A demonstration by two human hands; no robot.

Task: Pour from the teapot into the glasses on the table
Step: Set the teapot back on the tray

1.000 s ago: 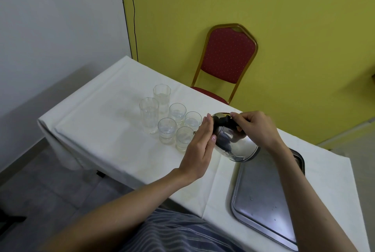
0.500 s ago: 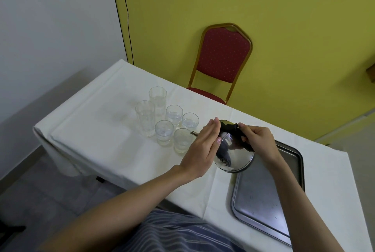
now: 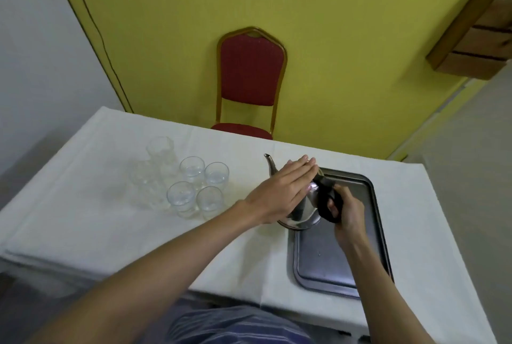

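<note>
A shiny steel teapot [image 3: 303, 212] stands nearly upright at the left edge of a metal tray [image 3: 332, 269], its thin spout [image 3: 270, 162] pointing up and away. My right hand [image 3: 347, 212] is closed around its black handle. My left hand [image 3: 282, 191] lies flat with fingers together over the pot's lid and side. Several clear glasses stand in a cluster to the left: two tall ones [image 3: 160, 149] at the back and small ones [image 3: 194, 169] nearer the pot, with water in the small ones. The pot is apart from the glasses.
The table [image 3: 83, 219] wears a white cloth. A red padded chair [image 3: 250, 77] stands behind it against a yellow wall. A wooden shelf [image 3: 479, 36] juts out at the upper right. My striped clothing shows at the bottom edge.
The teapot has swung from tilted toward the glasses back to upright and moved right, over the tray's edge. The camera view has shifted too, so the glasses sit farther left.
</note>
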